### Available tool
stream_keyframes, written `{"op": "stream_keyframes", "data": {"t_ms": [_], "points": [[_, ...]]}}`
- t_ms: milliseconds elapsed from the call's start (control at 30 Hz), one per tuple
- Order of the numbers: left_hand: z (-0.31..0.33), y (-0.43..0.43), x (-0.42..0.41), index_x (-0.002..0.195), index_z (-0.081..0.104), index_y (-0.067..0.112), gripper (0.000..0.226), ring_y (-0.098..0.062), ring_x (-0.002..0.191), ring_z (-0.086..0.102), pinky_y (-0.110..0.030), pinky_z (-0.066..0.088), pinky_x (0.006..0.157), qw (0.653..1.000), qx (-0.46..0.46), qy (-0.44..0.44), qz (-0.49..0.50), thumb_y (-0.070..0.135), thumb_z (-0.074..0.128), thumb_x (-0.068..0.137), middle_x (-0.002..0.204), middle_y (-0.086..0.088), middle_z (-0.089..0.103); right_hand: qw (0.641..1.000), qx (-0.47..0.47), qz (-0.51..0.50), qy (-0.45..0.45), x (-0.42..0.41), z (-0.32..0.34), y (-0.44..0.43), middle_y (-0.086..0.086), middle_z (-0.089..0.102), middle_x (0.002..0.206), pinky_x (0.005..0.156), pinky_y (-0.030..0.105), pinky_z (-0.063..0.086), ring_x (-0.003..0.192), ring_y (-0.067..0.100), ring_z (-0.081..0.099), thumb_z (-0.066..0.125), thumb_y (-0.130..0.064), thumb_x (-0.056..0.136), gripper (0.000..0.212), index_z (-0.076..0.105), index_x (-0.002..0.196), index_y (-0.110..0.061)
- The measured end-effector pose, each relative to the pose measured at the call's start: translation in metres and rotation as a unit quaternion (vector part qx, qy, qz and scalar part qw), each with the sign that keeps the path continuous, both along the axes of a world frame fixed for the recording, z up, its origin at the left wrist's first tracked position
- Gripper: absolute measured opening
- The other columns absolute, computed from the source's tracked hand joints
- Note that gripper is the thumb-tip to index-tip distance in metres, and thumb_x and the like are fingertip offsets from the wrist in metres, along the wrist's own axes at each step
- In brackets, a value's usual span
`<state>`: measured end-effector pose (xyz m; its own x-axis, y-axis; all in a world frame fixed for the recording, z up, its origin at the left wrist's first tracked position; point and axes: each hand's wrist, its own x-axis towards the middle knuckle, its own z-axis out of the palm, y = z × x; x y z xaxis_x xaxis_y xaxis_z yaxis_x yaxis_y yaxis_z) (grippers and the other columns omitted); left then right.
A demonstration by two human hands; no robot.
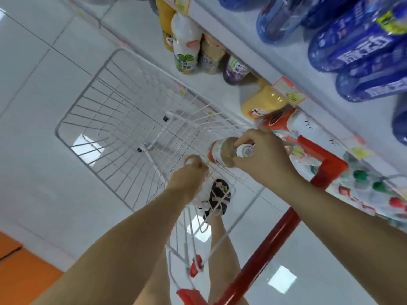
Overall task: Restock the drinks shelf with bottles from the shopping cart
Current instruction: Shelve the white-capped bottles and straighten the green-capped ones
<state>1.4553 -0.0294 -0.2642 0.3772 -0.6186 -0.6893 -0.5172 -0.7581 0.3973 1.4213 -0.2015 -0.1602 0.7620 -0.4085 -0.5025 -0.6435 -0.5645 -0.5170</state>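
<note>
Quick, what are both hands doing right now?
Left hand: curled by the cart rim; what it holds cannot be told.
Right hand: holding a bottle by its neck.

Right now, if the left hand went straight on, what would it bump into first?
Probably the bottle gripped by the right hand, just beyond the left hand; depth is unclear.

A price tag (288, 92) on the shelf edge (253, 62) bears dark digits, too blurred to read surely. The blue bottles (361, 49) carry large white characters, equally illegible.
</note>
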Motion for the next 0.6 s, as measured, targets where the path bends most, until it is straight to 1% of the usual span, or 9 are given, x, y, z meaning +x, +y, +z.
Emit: {"op": "stream_keyframes", "data": {"t_ms": [100, 167, 233, 333, 400, 467, 500, 533, 600], "points": [[0.024, 0.007, 0.009, 0.119, 0.051, 0.014, 0.034, -0.033, 0.096, 0.06, -0.039, 0.053, 0.082, 0.997, -0.024, 0.029, 0.065, 0.01, 0.057, 0.086, 0.123, -0.012, 0.04, 1.0, 0.011, -0.008, -0.019, -0.001, 0.015, 0.001, -0.002, 0.045, 0.095, 0.056, 0.014, 0.032, 0.077, 0.01, 0.048, 0.075, -0.013, 0.067, 0.024, 0.057, 0.078, -0.025], [0.056, 0.009, 0.019, 0.116, 0.056, 0.019, 0.038, -0.024, 0.092, 0.059, -0.025, 0.048, 0.075, 0.995, -0.043, -0.004, 0.095, 0.017, 0.067, 0.08, 0.12, -0.003, 0.04, 0.999, 0.013, -0.015, -0.034, -0.001, 0.034, 0.004, -0.004, 0.043, 0.092, 0.055, 0.01, 0.033, 0.07, 0.004, 0.046, 0.075, -0.014, 0.066, 0.024, 0.057, 0.074, -0.028], [0.098, 0.015, 0.027, 0.111, 0.061, 0.02, 0.038, -0.016, 0.083, 0.057, -0.018, 0.041, 0.068, 0.987, -0.091, -0.029, 0.128, 0.02, 0.072, 0.076, 0.115, 0.004, 0.042, 0.998, 0.011, -0.026, -0.049, -0.002, 0.061, 0.007, -0.003, 0.045, 0.092, 0.056, 0.01, 0.033, 0.072, 0.007, 0.047, 0.073, -0.013, 0.066, 0.019, 0.062, 0.076, -0.025], [0.171, 0.021, 0.038, 0.1, 0.068, 0.019, 0.029, -0.013, 0.07, 0.051, -0.023, 0.04, 0.061, 0.967, -0.203, -0.072, 0.135, 0.015, 0.075, 0.072, 0.099, 0.007, 0.043, 0.995, -0.002, -0.06, -0.083, -0.005, 0.119, 0.009, 0.0, 0.051, 0.093, 0.06, 0.012, 0.034, 0.08, 0.012, 0.051, 0.072, -0.01, 0.066, 0.02, 0.069, 0.084, -0.018], [0.22, 0.024, 0.046, 0.094, 0.069, 0.016, 0.026, -0.011, 0.068, 0.048, -0.02, 0.039, 0.059, 0.95, -0.271, -0.09, 0.128, 0.011, 0.077, 0.07, 0.094, 0.006, 0.044, 0.99, -0.018, -0.075, -0.116, -0.009, 0.167, 0.01, -0.003, 0.052, 0.084, 0.064, 0.011, 0.034, 0.081, 0.013, 0.052, 0.073, -0.008, 0.065, 0.022, 0.071, 0.084, -0.018], [0.274, 0.02, 0.051, 0.091, 0.069, 0.015, 0.022, -0.005, 0.069, 0.045, -0.01, 0.035, 0.06, 0.929, -0.339, -0.096, 0.113, 0.011, 0.077, 0.07, 0.09, 0.008, 0.045, 0.984, -0.046, -0.083, -0.149, -0.014, 0.22, 0.012, -0.004, 0.055, 0.078, 0.065, 0.007, 0.034, 0.081, 0.015, 0.053, 0.072, -0.008, 0.066, 0.019, 0.072, 0.083, -0.016], [0.302, 0.016, 0.054, 0.089, 0.069, 0.015, 0.02, -0.002, 0.071, 0.044, -0.005, 0.034, 0.062, 0.92, -0.368, -0.093, 0.103, 0.011, 0.077, 0.071, 0.089, 0.009, 0.046, 0.98, -0.063, -0.086, -0.168, -0.018, 0.247, 0.013, -0.001, 0.06, 0.079, 0.066, 0.004, 0.034, 0.083, 0.017, 0.055, 0.072, -0.008, 0.067, 0.016, 0.072, 0.082, -0.013], [0.329, 0.011, 0.056, 0.088, 0.069, 0.014, 0.018, -0.001, 0.073, 0.044, -0.005, 0.035, 0.065, 0.91, -0.395, -0.093, 0.088, 0.011, 0.076, 0.072, 0.088, 0.009, 0.048, 0.974, -0.08, -0.089, -0.19, -0.021, 0.273, 0.013, 0.004, 0.063, 0.081, 0.067, 0.005, 0.034, 0.085, 0.02, 0.056, 0.072, -0.009, 0.068, 0.014, 0.072, 0.082, -0.01], [0.378, -0.002, 0.059, 0.08, 0.067, 0.011, 0.012, -0.002, 0.076, 0.044, -0.012, 0.038, 0.067, 0.889, -0.443, -0.105, 0.053, 0.008, 0.073, 0.071, 0.085, 0.002, 0.055, 0.964, -0.099, -0.105, -0.226, -0.03, 0.326, 0.013, 0.006, 0.064, 0.085, 0.067, 0.008, 0.037, 0.084, 0.019, 0.057, 0.072, -0.01, 0.07, 0.013, 0.07, 0.083, -0.007]]}}
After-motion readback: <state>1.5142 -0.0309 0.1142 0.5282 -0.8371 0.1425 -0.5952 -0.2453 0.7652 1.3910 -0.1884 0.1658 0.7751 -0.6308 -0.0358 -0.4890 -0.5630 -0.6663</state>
